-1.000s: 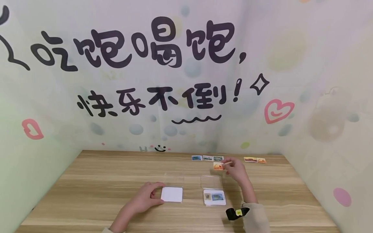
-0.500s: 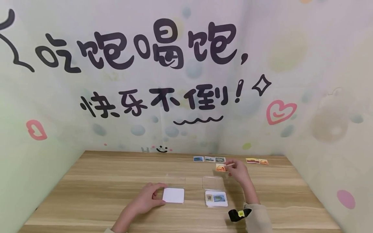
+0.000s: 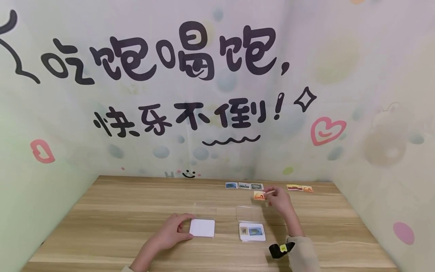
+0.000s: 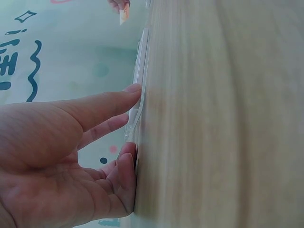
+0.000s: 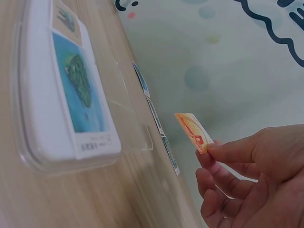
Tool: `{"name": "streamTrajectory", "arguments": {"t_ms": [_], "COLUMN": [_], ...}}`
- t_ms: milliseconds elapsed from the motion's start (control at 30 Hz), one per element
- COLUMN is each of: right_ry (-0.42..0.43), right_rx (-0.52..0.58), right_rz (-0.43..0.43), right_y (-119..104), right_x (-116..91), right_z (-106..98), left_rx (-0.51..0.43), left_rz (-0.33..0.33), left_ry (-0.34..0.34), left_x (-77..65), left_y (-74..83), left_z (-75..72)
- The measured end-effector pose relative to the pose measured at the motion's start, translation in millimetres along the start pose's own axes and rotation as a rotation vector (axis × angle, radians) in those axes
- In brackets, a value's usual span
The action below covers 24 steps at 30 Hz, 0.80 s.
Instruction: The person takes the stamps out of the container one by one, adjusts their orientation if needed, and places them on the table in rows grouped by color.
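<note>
As the right hand (image 3: 280, 201) pinches it, the rectangular paper stamp (image 5: 194, 132) tilts.

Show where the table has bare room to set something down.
The table is bare left of the left hand, and right of the right sleeve, below the paired stamps. It is crowded around the right hand: the held stamp, the three-stamp row and the right clear case.

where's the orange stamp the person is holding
In the head view, the orange stamp is right of centre, pinched in the right hand, seen between the row of three stamps and the right case's lid.
</note>
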State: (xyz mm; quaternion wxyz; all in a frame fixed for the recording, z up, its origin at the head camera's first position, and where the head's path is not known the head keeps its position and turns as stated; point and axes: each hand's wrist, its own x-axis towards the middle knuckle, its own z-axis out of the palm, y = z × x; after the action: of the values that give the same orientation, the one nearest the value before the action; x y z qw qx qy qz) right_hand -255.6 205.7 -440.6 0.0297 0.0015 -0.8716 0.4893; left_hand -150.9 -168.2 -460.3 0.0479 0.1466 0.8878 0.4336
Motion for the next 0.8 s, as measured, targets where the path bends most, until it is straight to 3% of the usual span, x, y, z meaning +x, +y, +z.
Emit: {"name": "streamTrajectory", "arguments": {"t_ms": [333,800], "right_ry": [0.001,-0.016], "right_rx": [-0.021,-0.058], "right_rz": [-0.006,0.053], "right_y": [6,11], "right_x": [7,12], "right_z": [-2,-10], "left_rx": [0.022,0.014], "left_rz": [0.010,0.009], "left_ry": [-0.002,0.005], "left_x": [-0.3,-0.9], "left_y": [-1.8,-1.4], "left_z": [0.5,0.3]}}
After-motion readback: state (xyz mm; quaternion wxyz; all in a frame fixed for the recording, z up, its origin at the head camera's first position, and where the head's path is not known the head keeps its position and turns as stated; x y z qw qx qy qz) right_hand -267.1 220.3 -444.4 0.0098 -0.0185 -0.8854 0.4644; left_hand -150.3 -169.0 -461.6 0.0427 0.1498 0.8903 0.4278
